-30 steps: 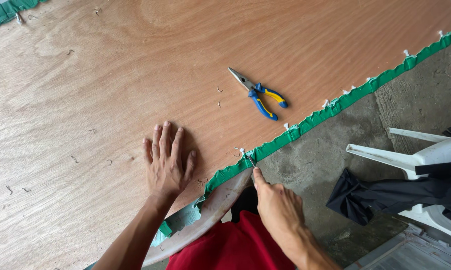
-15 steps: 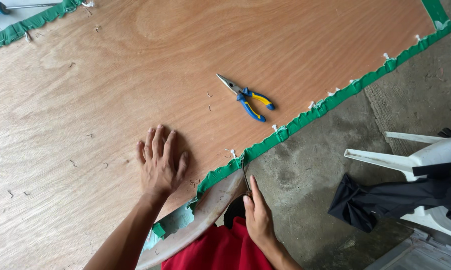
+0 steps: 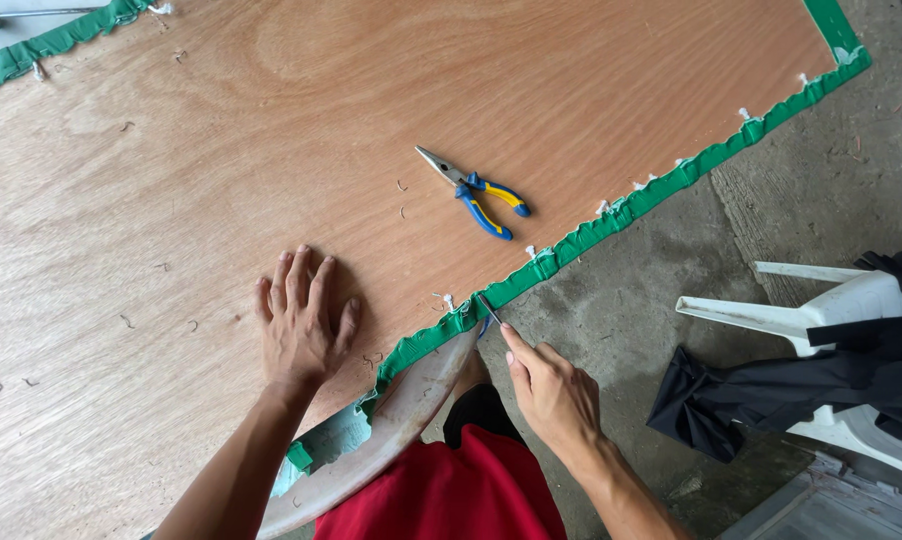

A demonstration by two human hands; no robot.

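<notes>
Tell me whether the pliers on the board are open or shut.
Shut: the pliers lie flat on the plywood, jaw tips meeting in one point.

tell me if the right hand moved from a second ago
Yes. The right hand has come up from below the board to the green fabric edge, its thin tool tip now touching the edge near the curved piece.

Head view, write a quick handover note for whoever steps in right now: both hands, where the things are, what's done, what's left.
Left hand: flat, palm down on the plywood board, holding nothing.
Right hand: grip closed on a thin tool, its tip at the green fabric edging on the board's near edge.
Blue and yellow pliers: lying untouched on the board, beyond both hands.
Done: small bent staples lie scattered on the board.
Left: white tufts still stick out along the edging further right; how many fastenings remain cannot be told.
</notes>
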